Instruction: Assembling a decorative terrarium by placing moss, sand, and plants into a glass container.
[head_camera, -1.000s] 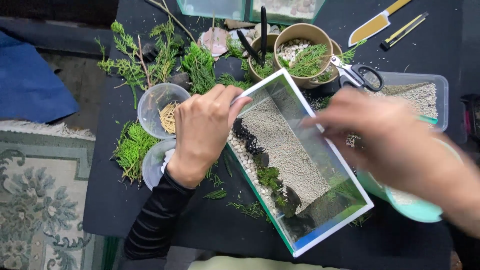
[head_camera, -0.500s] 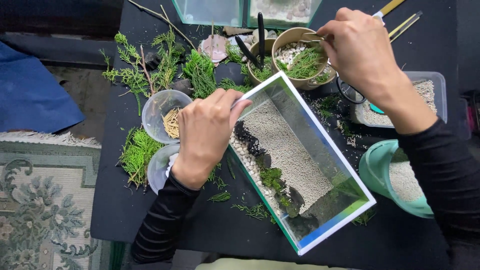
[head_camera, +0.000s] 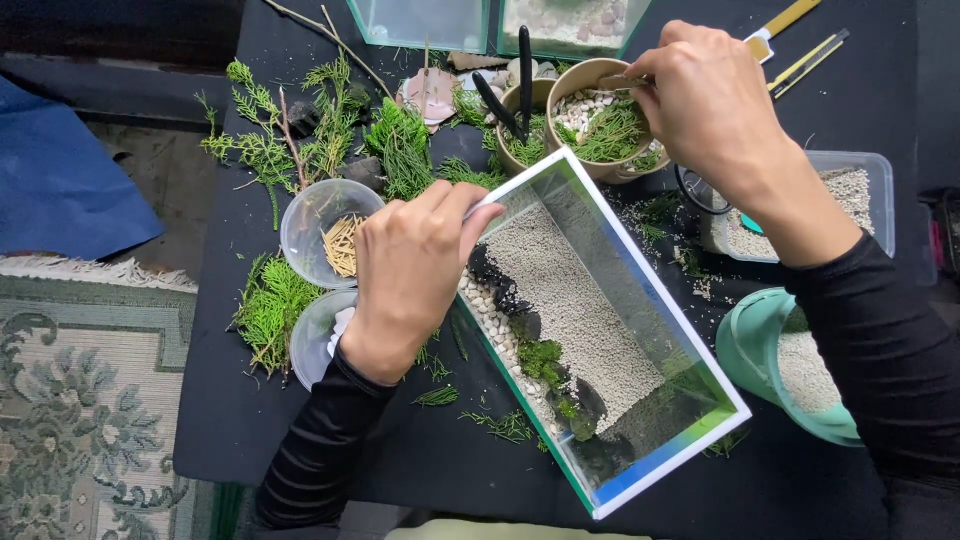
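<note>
A rectangular glass tank (head_camera: 640, 330) lies at an angle on the black table, filled with pale gravel (head_camera: 570, 300), a row of dark stones, white pebbles and moss along its left side. My left hand (head_camera: 410, 270) grips the tank's near-left corner rim. My right hand (head_camera: 710, 100) is over a tan bowl (head_camera: 600, 120) of white pebbles and green sprigs, pinching a small thin tool or sprig at the bowl's rim; what it holds is too small to tell.
Green conifer cuttings (head_camera: 290, 140) lie scattered at the left. A clear cup (head_camera: 325, 230) holds thin yellow sticks. A teal bowl (head_camera: 760, 360) and a clear tub (head_camera: 860, 200) hold gravel. Black tweezers (head_camera: 510, 85) stand in a second bowl. A rug (head_camera: 80, 400) lies left.
My right hand has lifted from the tank's right edge and moved up to the tan bowl. My left hand has stayed on the tank's corner.
</note>
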